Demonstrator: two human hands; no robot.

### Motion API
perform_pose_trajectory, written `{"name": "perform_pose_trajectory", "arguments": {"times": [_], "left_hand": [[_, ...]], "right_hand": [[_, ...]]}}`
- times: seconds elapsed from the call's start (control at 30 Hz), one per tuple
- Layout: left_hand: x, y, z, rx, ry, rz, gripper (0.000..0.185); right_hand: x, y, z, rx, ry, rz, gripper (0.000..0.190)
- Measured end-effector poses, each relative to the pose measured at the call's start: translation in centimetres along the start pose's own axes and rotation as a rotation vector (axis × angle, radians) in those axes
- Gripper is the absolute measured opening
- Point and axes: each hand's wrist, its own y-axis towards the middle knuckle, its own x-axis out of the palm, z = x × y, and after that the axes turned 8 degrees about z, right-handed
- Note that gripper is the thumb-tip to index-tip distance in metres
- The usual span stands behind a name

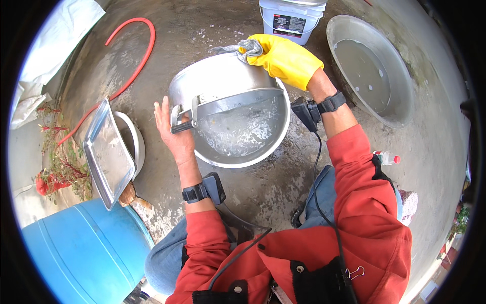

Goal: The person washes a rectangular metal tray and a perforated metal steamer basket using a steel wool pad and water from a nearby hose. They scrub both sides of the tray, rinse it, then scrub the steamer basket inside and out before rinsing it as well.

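In front of me a large silvery metal pot (pixel 224 76) lies tilted over a round metal basin (pixel 243 164), which holds rippling water (pixel 239 131). My right hand (pixel 284 59), in a yellow rubber glove, grips a crumpled grey cloth (pixel 248 49) against the far upper side of the pot. Bare and spread, my left hand (pixel 176 135) is at the pot's left side, touching a handle with a black grip (pixel 182 127). Its fingers point away from me and do not curl around the grip. Part of its thumb is hidden behind the handle.
A wide metal tub (pixel 406 87) with cloudy water stands right. Beyond the pot is a white plastic bucket (pixel 268 21). On the left are a red hose (pixel 152 41), a metal tray (pixel 110 159) leaning on a white basin (pixel 140 148), plants (pixel 74 163) and a blue barrel (pixel 87 247). A plastic bottle (pixel 386 157) lies right.
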Motion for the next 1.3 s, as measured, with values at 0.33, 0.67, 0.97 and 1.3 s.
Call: {"name": "perform_pose_trajectory", "arguments": {"times": [0.33,0.67,0.97,1.3], "left_hand": [[3.6,-5.0,5.1,-0.857,-1.073,0.134,0.048],[-4.2,1.1,6.3,-0.666,-0.929,-0.009,0.047],[-8.2,2.7,5.5,-0.583,-0.999,-0.014,0.049],[-6.5,2.2,4.4,-0.478,-1.016,0.070,0.044]], "right_hand": [[3.5,-0.7,-4.6,-0.076,-0.141,-0.059,0.039],[3.4,-0.9,5.3,0.381,0.218,-0.140,0.030],[19.5,-9.2,15.1,0.065,-0.708,-0.315,0.054],[8.6,-3.5,4.6,0.363,0.131,-0.211,0.020]]}}
